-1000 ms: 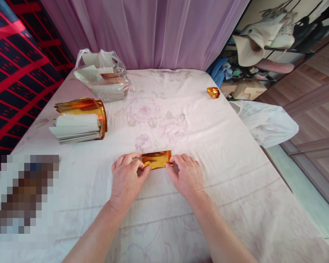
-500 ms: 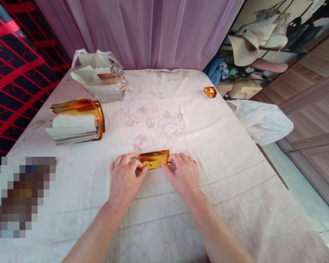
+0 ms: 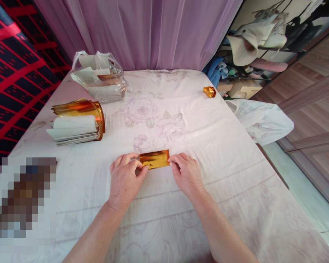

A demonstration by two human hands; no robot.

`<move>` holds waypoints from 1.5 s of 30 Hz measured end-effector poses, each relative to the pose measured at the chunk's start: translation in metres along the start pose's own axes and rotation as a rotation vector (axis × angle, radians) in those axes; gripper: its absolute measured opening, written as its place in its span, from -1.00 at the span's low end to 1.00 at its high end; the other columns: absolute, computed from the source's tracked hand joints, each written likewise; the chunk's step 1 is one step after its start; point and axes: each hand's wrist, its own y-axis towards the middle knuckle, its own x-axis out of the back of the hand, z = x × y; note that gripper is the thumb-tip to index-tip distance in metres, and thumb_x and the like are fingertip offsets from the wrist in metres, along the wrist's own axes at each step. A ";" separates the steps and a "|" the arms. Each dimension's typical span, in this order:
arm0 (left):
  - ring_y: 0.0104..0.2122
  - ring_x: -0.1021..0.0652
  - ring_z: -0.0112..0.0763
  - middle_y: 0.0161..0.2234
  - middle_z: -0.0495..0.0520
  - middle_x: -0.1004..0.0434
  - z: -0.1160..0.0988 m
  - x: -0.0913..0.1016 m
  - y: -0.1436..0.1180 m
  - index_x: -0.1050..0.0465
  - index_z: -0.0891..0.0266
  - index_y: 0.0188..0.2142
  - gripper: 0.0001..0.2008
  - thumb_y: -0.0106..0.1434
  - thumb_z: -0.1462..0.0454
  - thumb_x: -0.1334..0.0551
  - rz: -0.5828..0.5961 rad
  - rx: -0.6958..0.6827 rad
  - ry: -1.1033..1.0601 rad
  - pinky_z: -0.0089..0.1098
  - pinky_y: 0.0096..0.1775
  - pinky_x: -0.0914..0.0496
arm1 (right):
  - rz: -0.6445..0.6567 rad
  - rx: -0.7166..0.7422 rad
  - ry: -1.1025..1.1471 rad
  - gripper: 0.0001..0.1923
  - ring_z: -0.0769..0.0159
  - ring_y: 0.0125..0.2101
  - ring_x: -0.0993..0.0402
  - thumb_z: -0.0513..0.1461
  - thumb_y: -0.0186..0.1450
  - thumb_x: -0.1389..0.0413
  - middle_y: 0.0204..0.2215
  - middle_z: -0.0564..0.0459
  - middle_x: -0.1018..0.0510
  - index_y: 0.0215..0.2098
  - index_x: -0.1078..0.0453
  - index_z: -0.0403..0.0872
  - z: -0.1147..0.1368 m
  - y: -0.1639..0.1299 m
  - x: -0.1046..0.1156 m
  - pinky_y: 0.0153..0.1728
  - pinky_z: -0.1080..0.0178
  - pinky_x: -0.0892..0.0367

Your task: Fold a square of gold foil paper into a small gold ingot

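A small rectangle of shiny gold foil paper (image 3: 155,159) lies on the floral cloth in front of me. My left hand (image 3: 127,171) pinches its left end, with the thumb on the near left corner and the index finger bent behind. At the other end, my right hand (image 3: 186,171) has thumb and index finger closed on the paper's right edge. Farther off to the right sits a folded gold foil piece (image 3: 209,92), shaped like an ingot. To the left lies a banded bundle of gold foil and white paper sheets (image 3: 75,124).
A clear plastic bag (image 3: 101,78) with more paper sheets stands at the back left. The floral cloth (image 3: 221,157) covers the surface up to the purple curtain (image 3: 153,34). Past the right edge are a white plastic bag (image 3: 265,122) and a cluttered shelf (image 3: 252,69).
My right thumb has slid right, off the paper's near edge to its right end. The paper's near right corner now looks flatter. My left hand keeps its place.
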 end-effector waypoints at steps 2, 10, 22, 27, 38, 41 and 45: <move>-0.06 -0.45 -0.10 -0.08 0.06 -0.55 0.000 0.000 0.000 -0.47 0.13 -0.50 -0.84 0.21 0.22 -0.30 -0.005 0.001 -0.003 -0.08 -0.06 -0.29 | -0.011 0.018 -0.006 -0.77 0.29 -0.25 -0.46 -0.34 0.32 -0.03 -0.28 0.08 -0.57 -0.24 -0.49 0.04 -0.002 0.000 -0.001 -0.29 0.25 -0.14; -0.07 -0.46 -0.12 -0.09 0.05 -0.56 -0.001 -0.003 0.001 -0.44 0.14 -0.51 -0.81 0.21 0.21 -0.32 -0.027 -0.008 -0.002 -0.09 -0.05 -0.29 | -0.149 0.079 0.091 -0.74 0.28 -0.26 -0.49 -0.36 0.30 0.03 -0.28 0.01 -0.56 -0.26 -0.48 -0.02 -0.010 -0.003 -0.004 -0.25 0.26 -0.29; -0.07 -0.46 -0.12 -0.07 0.08 -0.56 -0.001 -0.003 0.001 -0.44 0.15 -0.51 -0.81 0.21 0.20 -0.30 -0.037 -0.025 0.002 -0.09 -0.05 -0.29 | -0.086 0.246 0.086 -0.81 0.27 -0.25 -0.49 -0.30 0.38 -0.01 -0.29 0.01 -0.58 -0.22 -0.48 -0.03 0.020 0.005 -0.012 -0.19 0.26 -0.32; -0.07 -0.45 -0.13 -0.08 0.06 -0.56 -0.001 -0.004 0.001 -0.45 0.16 -0.52 -0.82 0.20 0.21 -0.30 -0.035 -0.012 0.002 -0.11 -0.04 -0.29 | -0.070 0.147 0.109 -0.87 0.25 -0.30 -0.49 -0.31 0.33 -0.07 -0.36 0.04 -0.57 -0.26 -0.47 -0.03 0.015 0.009 -0.022 -0.25 0.25 -0.29; -0.07 -0.46 -0.14 -0.07 0.04 -0.56 0.002 -0.005 0.001 -0.43 0.16 -0.39 -0.90 0.19 0.23 -0.32 -0.052 -0.014 -0.013 -0.14 -0.06 -0.28 | -0.105 0.122 0.108 -0.92 0.23 -0.29 -0.46 -0.29 0.31 -0.10 -0.32 0.03 -0.55 -0.25 -0.43 -0.03 0.019 0.004 -0.026 -0.23 0.21 -0.26; -0.07 -0.46 -0.14 -0.09 0.04 -0.56 0.003 -0.005 0.001 -0.42 0.16 -0.32 -0.90 0.19 0.24 -0.32 -0.056 -0.011 -0.017 -0.15 -0.06 -0.28 | -0.103 0.105 0.067 -0.95 0.21 -0.29 -0.46 -0.27 0.30 -0.14 -0.31 0.02 -0.54 -0.25 -0.42 -0.04 0.022 0.004 -0.028 -0.23 0.19 -0.25; -0.08 -0.46 -0.14 -0.11 0.05 -0.56 0.004 -0.005 0.001 -0.41 0.16 -0.31 -0.90 0.20 0.25 -0.30 -0.042 -0.011 -0.023 -0.15 -0.07 -0.28 | -0.101 0.090 0.024 -0.91 0.19 -0.30 -0.45 -0.22 0.27 -0.19 -0.32 0.02 -0.52 -0.25 -0.42 -0.04 0.027 0.004 -0.028 -0.24 0.19 -0.25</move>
